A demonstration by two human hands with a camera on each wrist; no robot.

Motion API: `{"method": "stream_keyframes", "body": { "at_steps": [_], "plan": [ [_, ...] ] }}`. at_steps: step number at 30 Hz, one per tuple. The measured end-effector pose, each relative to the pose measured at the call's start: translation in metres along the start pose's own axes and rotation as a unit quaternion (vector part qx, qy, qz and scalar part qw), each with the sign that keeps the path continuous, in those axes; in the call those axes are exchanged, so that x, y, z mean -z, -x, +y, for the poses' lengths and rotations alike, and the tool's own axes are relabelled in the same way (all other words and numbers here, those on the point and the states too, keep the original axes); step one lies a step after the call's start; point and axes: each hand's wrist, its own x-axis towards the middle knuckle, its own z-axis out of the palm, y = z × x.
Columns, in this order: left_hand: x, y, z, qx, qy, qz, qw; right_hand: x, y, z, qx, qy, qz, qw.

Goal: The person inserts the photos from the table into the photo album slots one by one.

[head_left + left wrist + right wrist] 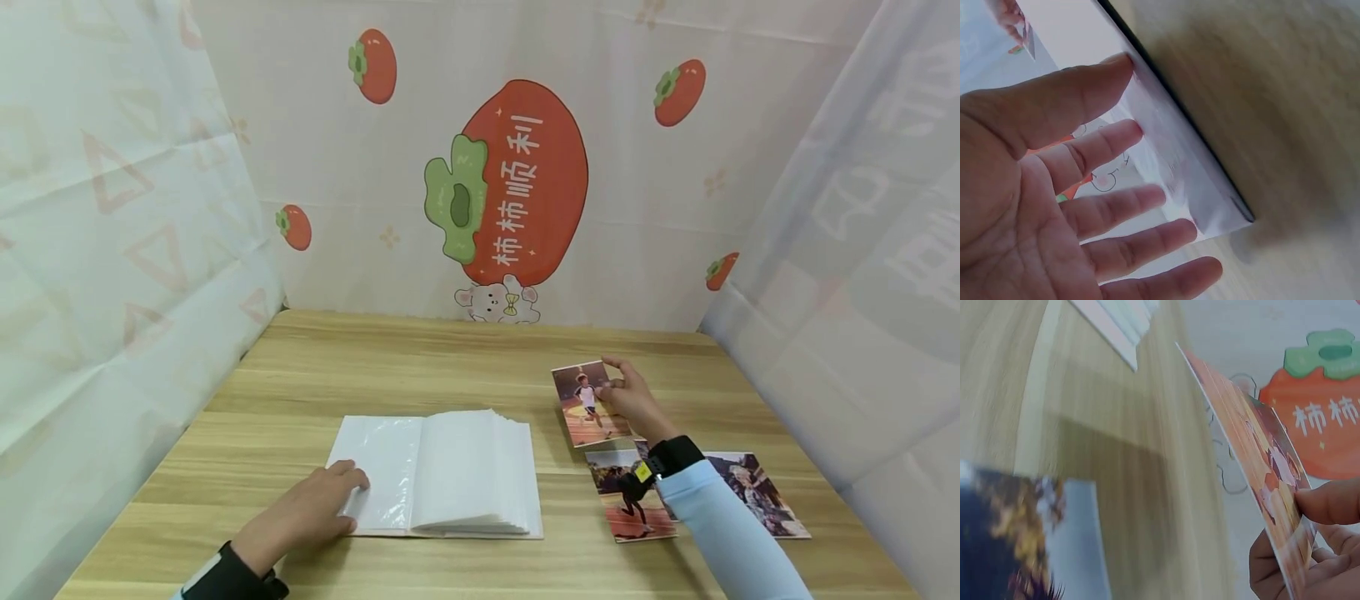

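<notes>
While the left hand lay relaxed at the open photo album, the right hand, above the table, pinched the runner photograph near its right edge; it seemed light, flexible, perhaps slick, best edge-held.

Behind a light-brown wood-grain tabletop hangs a white fabric backdrop printed with red-orange persimmons and a white cartoon animal; wrinkled white fabric panels flank both sides.
</notes>
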Motion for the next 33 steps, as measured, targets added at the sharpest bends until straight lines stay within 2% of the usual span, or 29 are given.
{"method": "stream_keyframes", "body": {
  "at_steps": [4, 7, 18, 25, 33],
  "plan": [
    [-0.001, 0.000, -0.001, -0.028, 0.003, 0.001, 0.9996, -0.015, -0.007, -0.010, -0.001, -0.002, 0.005, 1.000],
    [0.000, 0.000, -0.001, -0.034, 0.009, -0.002, 0.9994, -0.027, -0.012, -0.017, -0.005, -0.025, 0.007, 1.000],
    [0.001, 0.001, 0.001, -0.027, 0.028, -0.009, 0.9992, -0.071, -0.034, -0.031, -0.035, -0.040, 0.036, 0.998],
    [0.001, 0.000, 0.001, -0.007, 0.043, -0.017, 0.9989, -0.104, -0.039, -0.039, -0.037, -0.104, 0.057, 0.992],
    [0.000, -0.001, 0.002, 0.006, 0.038, -0.012, 0.9992, -0.133, -0.048, -0.043, -0.039, -0.172, 0.041, 0.984]
  ]
}}
